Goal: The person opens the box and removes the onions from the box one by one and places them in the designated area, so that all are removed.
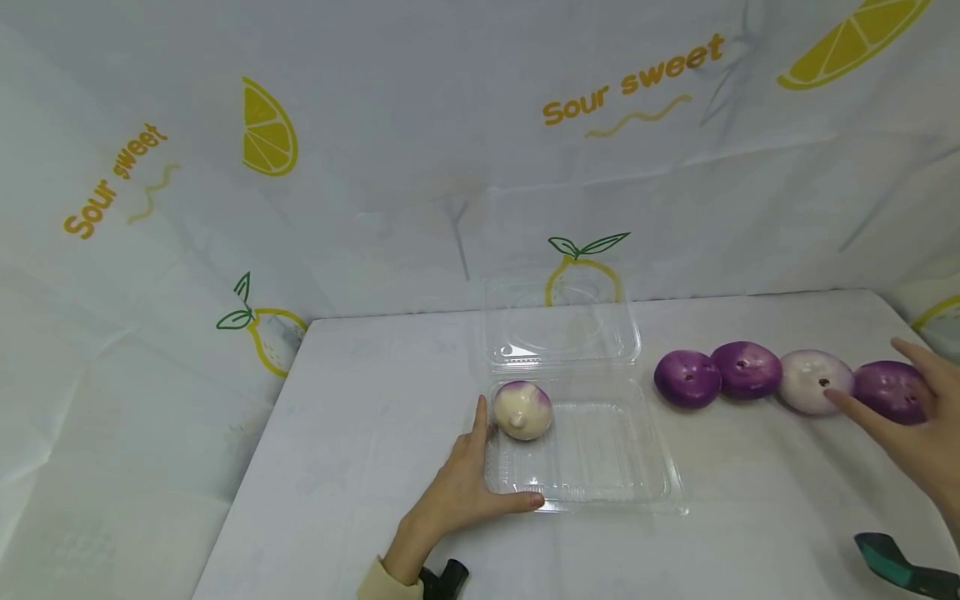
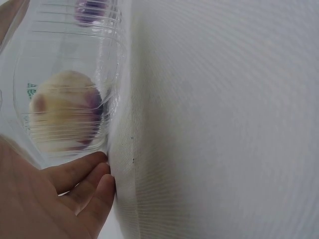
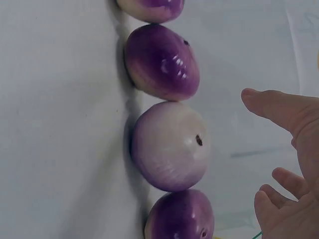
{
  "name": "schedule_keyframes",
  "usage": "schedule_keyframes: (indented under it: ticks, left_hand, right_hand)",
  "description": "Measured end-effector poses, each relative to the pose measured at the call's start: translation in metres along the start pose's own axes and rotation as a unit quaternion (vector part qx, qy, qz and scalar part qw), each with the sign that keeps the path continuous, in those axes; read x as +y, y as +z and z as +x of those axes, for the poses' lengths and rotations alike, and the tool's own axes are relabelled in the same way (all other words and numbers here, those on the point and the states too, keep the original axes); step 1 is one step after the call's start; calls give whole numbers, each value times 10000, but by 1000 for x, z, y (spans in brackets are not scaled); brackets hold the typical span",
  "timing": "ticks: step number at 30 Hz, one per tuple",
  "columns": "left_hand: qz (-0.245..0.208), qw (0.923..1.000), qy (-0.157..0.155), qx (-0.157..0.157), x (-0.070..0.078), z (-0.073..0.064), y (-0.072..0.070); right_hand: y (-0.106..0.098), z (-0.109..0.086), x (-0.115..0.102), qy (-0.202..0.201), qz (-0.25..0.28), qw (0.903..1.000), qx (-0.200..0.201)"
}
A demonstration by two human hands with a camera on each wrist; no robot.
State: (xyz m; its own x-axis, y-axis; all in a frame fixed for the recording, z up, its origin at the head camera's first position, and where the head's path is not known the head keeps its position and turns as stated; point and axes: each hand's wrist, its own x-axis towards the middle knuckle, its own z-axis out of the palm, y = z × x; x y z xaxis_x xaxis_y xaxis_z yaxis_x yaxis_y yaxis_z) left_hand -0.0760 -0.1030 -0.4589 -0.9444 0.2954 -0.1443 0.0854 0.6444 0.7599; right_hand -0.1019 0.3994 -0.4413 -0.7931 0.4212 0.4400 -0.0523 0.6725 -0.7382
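Note:
A clear plastic clamshell box (image 1: 607,450) lies with its lid (image 1: 562,333) tipped back. One white onion with a purple blush (image 1: 523,411) sits in its left side; the left wrist view shows this onion (image 2: 65,119) through the ribbed wall. My left hand (image 1: 468,479) rests against the box's near left corner, thumb along the front edge and fingers at the left side. At the right, my right hand (image 1: 918,425) hovers with thumb and fingers spread around a purple onion (image 1: 888,392), overlapping it. In the right wrist view the hand (image 3: 289,169) holds nothing.
Left of that onion, a row continues with a whitish onion (image 1: 813,382) and two purple onions, one in the middle (image 1: 746,370) and one nearest the box (image 1: 687,379). A printed cloth (image 1: 420,167) hangs behind the white table (image 1: 337,467). A dark green strap (image 1: 900,567) shows at lower right.

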Motion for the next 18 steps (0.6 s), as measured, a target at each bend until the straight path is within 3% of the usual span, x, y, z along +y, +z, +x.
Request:
schedule_keyframes:
  ticks: [3, 6, 10, 18]
  left_hand:
    - [4, 10000, -6, 2, 0, 0, 0]
    - [8, 10000, -5, 3, 0, 0, 0]
    - [18, 10000, 10, 16, 1, 0, 0]
    - [53, 9999, 81, 41, 1, 0, 0]
  right_hand:
    - [0, 0, -24, -508, 70, 9987, 50]
    - [-1, -1, -40, -786, -81, 9968, -144]
    - [-2, -3, -55, -647, -445, 9954, -554]
    - [10, -11, -81, -1080, 218, 9905, -828]
